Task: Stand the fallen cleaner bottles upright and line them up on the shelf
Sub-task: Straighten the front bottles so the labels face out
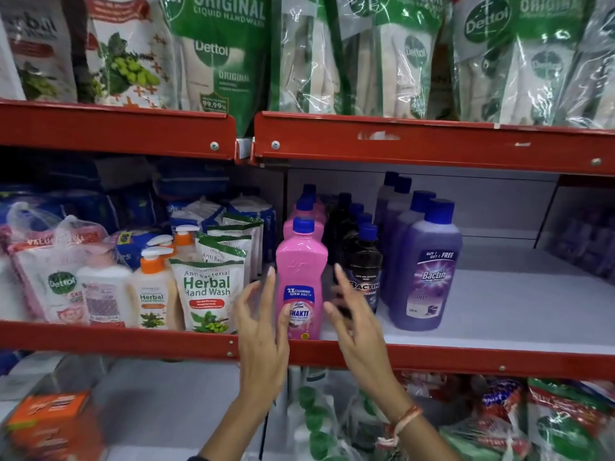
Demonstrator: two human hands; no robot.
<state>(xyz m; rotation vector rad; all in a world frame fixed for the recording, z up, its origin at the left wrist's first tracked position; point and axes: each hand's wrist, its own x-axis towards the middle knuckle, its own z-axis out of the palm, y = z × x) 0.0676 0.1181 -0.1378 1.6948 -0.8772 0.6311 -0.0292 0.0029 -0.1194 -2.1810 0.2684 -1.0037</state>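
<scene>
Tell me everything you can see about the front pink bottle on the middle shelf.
The front pink bottle looks like glossy plastic, with a blue screw cap and a narrowing neck. Its label reads "2X cleaning" and "Shakti". It stands upright at the front edge of the white shelf, heading a row of pink bottles behind it, beside a black Bactin bottle. The left hand touches its label with the thumb; the right hand is open next to it, apparently not touching.

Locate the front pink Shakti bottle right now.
In the head view the pink Shakti bottle stands upright at the middle shelf's front edge, centre frame, between the Herbal Hand Wash pouch and the black Bactin bottle.
</scene>
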